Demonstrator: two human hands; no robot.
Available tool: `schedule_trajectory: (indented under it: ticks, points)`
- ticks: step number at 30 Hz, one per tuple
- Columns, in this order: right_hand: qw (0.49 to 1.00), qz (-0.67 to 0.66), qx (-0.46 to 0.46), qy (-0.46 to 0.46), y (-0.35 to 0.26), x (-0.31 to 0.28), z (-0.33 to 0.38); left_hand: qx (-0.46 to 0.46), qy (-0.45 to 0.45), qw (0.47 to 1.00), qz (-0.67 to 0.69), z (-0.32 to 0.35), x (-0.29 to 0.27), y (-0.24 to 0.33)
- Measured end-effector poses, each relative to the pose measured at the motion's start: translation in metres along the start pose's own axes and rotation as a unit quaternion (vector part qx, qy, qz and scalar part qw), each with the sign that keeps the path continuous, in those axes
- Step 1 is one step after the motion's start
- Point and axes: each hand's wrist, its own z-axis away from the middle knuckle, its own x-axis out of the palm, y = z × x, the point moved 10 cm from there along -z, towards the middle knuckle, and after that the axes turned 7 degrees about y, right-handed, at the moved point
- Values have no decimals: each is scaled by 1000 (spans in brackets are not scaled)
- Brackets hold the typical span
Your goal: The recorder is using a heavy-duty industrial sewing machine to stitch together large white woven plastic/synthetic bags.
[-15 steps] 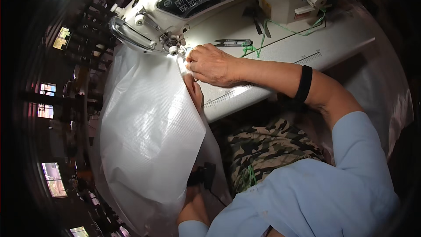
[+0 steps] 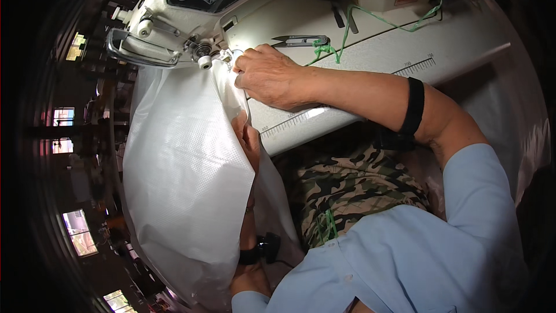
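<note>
A glossy white woven plastic sheet [image 2: 179, 168] hangs from the sewing machine's [image 2: 130, 58] needle area down over my left forearm. Beside the presser foot, my right hand [image 2: 271, 78] is closed with its fingertips pinching the sheet's edge. My left hand [image 2: 248, 142] is lower along the same edge, closed on it, with part of the hand behind the sheet. A folded strip of the sheet runs between both hands. The needle itself is too small and bright to make out.
Grey thread snips [image 2: 301, 41] lie on the machine bed [image 2: 370, 52] behind my right hand, with green thread [image 2: 345, 37] tangled at their handle. A printed ruler [image 2: 289, 122] runs along the bed's front edge. My lap in camouflage cloth [image 2: 359, 185] is below.
My left hand has slid down the sheet's edge, away from my right hand, leaving a folded strip between them. My right hand stays by the presser foot. The view has shifted slightly.
</note>
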Motion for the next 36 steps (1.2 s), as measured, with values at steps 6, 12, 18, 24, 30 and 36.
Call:
schedule_trajectory:
  ticks: [6,12,18,24,30,36]
  points:
    - [1000,23,-7,-3,-2,-1,1,-69,-3,996,48,-14,26,-31]
    - [999,22,-23,7,-7,-2,1,-83,20,992,89,-37,34,-38]
    - [998,-2,-19,53,-1,1,-10,-101,94,972,191,-31,36,-38]
    - [996,25,-59,62,-23,-11,-9,-116,93,980,129,4,12,-10]
    - [997,42,-45,47,-15,-8,-6,-134,90,980,114,17,13,-1]
    - [998,35,-35,50,-13,-8,-7,-145,88,979,109,27,5,0]
